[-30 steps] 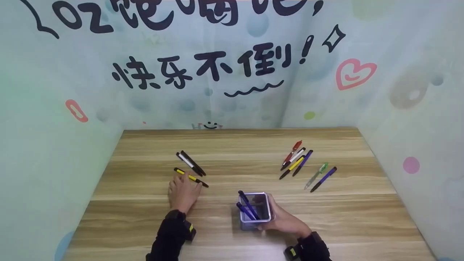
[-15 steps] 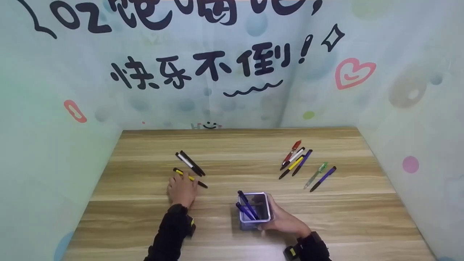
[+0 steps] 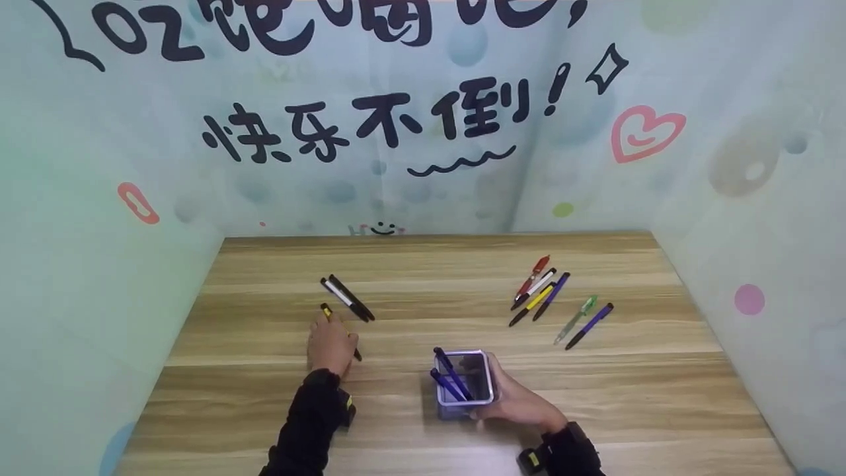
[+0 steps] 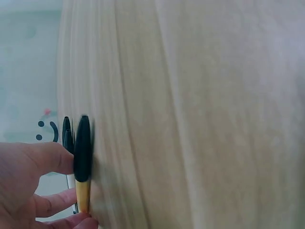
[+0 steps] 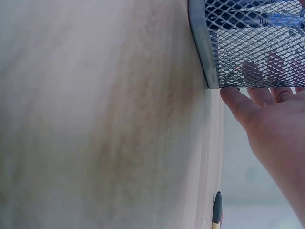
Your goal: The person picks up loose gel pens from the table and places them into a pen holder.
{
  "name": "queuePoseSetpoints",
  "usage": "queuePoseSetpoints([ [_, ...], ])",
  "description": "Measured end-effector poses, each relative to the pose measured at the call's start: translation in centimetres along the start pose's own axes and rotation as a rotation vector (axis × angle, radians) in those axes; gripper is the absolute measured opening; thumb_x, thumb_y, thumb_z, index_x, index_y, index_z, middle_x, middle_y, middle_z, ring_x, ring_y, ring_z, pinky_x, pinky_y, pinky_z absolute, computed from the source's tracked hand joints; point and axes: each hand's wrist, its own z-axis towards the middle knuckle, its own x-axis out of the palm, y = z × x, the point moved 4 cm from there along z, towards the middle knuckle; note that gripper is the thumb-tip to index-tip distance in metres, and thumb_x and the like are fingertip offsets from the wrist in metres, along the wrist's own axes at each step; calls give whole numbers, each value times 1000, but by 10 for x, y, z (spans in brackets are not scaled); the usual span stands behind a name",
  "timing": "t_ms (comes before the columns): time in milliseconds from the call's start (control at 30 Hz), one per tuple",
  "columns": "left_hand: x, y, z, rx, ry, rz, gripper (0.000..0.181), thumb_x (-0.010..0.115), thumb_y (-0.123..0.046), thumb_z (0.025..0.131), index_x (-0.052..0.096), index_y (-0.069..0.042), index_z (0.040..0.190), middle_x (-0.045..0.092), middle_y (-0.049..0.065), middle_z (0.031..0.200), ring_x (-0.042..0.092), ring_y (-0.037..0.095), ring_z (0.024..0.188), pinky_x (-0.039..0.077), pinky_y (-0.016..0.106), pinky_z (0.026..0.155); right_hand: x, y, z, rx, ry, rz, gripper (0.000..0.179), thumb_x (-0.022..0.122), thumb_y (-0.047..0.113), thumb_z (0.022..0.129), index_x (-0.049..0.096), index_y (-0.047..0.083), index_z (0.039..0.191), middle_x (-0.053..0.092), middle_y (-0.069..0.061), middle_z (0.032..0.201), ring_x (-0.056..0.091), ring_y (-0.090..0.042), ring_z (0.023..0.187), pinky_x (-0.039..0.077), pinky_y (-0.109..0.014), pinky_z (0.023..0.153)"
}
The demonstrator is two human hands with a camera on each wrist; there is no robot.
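Your left fingers (image 4: pixel 55 158) pinch yellow pen (image 4: pixel 83 160), 10 o'clock of mesh holder (image 3: pixel 456 412). Your right fingers (image 5: pixel 240 106) grip holder from 3 o'clock side, likely steadying it upright; two blue pens (image 3: pixel 452 371) lean inside.

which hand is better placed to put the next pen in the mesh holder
Probably the left hand: it grips a yellow-and-black pen, while the right hand is occupied holding the mesh holder.

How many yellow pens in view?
2: one yellow pen in the left hand, the other yellow pen at right on the table, between a white pen and a blue pen. None shows in the mesh holder.
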Motion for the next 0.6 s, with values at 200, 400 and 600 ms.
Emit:
queuePoseSetpoints([
  [200, -4, -3, -3, 80, -29, -29, 40, 57, 1, 83, 49, 18, 117, 50, 26, 108, 52, 38, 95, 48, 43, 81, 2, 0, 1, -5, 5, 27, 88, 70, -7, 68, 20, 9, 139, 41, -25, 132, 53, -35, 106, 50, -44, 87],
  [400, -6, -4, -7, 56, -16, -67, 35, 56, 4, 82, 52, 16, 114, 51, 26, 105, 54, 38, 96, 48, 45, 83, 2, 0, 1, 4, 13, 43, 91, 70, -6, 69, 18, 12, 141, 39, -25, 135, 50, -36, 112, 50, -46, 88],
  [600, -7, -8, -14, 82, -7, -5, 30, 58, 3, 81, 54, 16, 107, 53, 29, 100, 59, 38, 86, 51, 46, 76, 1, -1, 0, 10, -3, 24, 90, 71, -4, 69, 19, 12, 141, 41, -22, 135, 47, -34, 117, 41, -46, 98],
])
